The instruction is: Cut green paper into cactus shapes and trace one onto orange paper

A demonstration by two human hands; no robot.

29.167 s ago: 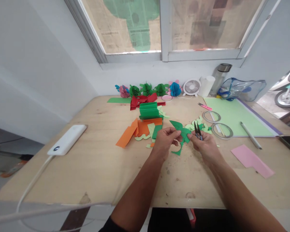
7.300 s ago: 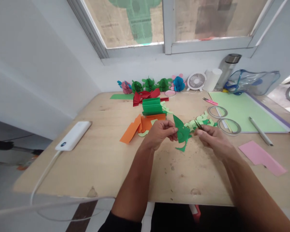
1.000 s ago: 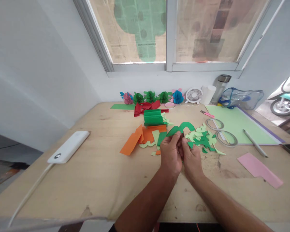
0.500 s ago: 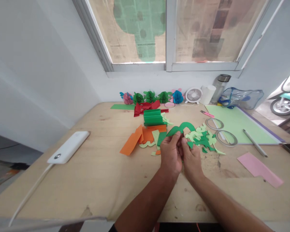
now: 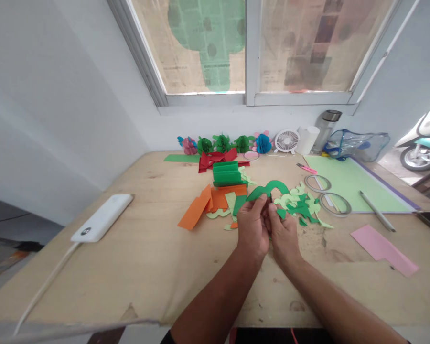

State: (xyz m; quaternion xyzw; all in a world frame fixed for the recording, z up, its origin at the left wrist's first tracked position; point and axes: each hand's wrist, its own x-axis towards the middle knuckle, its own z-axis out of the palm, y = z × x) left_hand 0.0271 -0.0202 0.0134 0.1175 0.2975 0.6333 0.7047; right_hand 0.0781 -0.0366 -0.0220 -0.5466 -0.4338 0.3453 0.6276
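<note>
My left hand [image 5: 252, 224] and my right hand [image 5: 284, 231] meet low over the table, fingers closed around the lower part of a green paper cutout [image 5: 276, 185]. Its curved, arch-like edge stands out above my fingertips. A small pointed green bit [image 5: 281, 213] shows at my right thumb. Where the fingers meet, the paper is hidden, and a dark spot there is too small to identify. Right of my hands lie light green and dark green paper scraps [image 5: 301, 206]. On the left are folded orange paper [image 5: 197, 210] and a pleated green paper [image 5: 226, 173].
Red paper pieces [image 5: 218, 158] and honeycomb paper figures [image 5: 222, 143] line the back, beside a small white fan [image 5: 287, 141]. To the right are pink-handled snips [image 5: 307, 168], tape rolls [image 5: 336, 204], a pen [image 5: 377, 211] and pink paper [image 5: 384, 250]. A white power bank [image 5: 102, 218] lies left.
</note>
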